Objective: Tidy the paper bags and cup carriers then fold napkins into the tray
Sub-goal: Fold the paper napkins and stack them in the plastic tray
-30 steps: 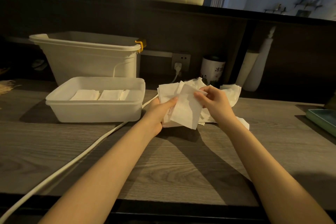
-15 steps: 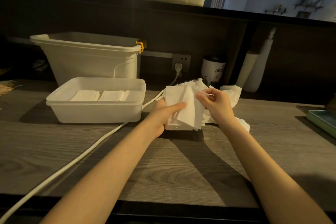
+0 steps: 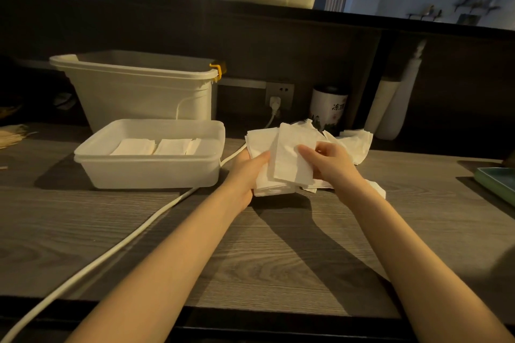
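A white plastic tray (image 3: 150, 172) stands on the wooden counter at centre left, with folded napkins (image 3: 156, 147) lying flat inside it. Right of the tray, my left hand (image 3: 246, 172) grips a stack of white napkins (image 3: 267, 184) from the left side, thumb on top. My right hand (image 3: 331, 164) pinches one folded napkin (image 3: 292, 156) against the front of that stack. More loose napkins (image 3: 356, 142) lie crumpled on the counter behind my hands.
A large white bin (image 3: 139, 95) with a yellow clip stands behind the tray. A white cable (image 3: 111, 256) runs from the wall socket (image 3: 279, 95) across the counter to the front left. A printed canister (image 3: 328, 108) and a white bottle (image 3: 395, 108) stand at the back; a green tray (image 3: 496, 184) sits far right.
The single napkin in my right hand has been brought down onto the stack in my left hand, and both hands have shifted slightly lower and closer together.
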Demonstrator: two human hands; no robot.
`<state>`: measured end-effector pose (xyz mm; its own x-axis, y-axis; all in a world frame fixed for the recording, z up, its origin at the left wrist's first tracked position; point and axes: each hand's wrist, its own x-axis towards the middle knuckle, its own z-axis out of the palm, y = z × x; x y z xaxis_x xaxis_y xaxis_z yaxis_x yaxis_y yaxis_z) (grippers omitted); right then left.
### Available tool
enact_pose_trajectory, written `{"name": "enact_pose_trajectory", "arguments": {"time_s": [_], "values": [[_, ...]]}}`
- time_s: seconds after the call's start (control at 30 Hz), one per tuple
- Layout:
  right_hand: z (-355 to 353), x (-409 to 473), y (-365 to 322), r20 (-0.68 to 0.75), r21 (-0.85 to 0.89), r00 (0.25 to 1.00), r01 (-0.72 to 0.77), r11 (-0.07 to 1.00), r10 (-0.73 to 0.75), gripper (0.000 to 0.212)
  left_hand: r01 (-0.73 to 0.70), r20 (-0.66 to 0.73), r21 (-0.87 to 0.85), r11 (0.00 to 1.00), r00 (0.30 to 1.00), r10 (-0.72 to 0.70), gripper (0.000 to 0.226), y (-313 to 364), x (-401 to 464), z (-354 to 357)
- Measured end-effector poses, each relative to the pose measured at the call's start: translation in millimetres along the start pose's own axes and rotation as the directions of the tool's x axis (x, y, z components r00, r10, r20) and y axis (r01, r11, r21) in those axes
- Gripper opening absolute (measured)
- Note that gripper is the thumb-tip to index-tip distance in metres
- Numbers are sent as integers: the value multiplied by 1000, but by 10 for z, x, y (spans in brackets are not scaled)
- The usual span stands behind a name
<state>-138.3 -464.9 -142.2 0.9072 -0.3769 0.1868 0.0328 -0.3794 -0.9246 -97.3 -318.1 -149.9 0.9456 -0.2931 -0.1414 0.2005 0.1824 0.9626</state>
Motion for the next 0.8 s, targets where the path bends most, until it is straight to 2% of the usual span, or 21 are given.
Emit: {"name": "enact_pose_trajectory", "arguments": {"time_s": [0.07,0.17,0.27,0.37,0.47,0.63,0.73,0.8], "values": [[-16,-1,1,-46,14,997,67,998,-66,23,53,0,-5,999,999,-53,38,-3,19,-14],[-20,-29,-40,-18,60,993,118,991,-117,18,98,-2,-20,995,995,-98,31,-43,40,-37],[58,-46,-49,45,-12,984,173,985,-172,24,137,17,-39,990,990,-137,25,-59,35,-40],[143,-47,-7,64,-119,977,211,970,-204,30,165,117,-86,983,981,-154,31,-38,24,-25],[171,-33,44,75,-188,975,220,957,-209,37,148,193,-50,988,972,-136,34,-37,11,-17],[176,-30,81,66,-298,974,227,927,-217,47,52,197,88,995,978,-68,43,-63,-18,-10],[167,-68,42,81,-338,972,233,912,-218,43,25,158,137,990,986,-47,45,-84,-6,5],[96,-58,8,65,-350,972,234,907,-225,33,20,119,164,986,992,-40,46,-83,4,5]]}}
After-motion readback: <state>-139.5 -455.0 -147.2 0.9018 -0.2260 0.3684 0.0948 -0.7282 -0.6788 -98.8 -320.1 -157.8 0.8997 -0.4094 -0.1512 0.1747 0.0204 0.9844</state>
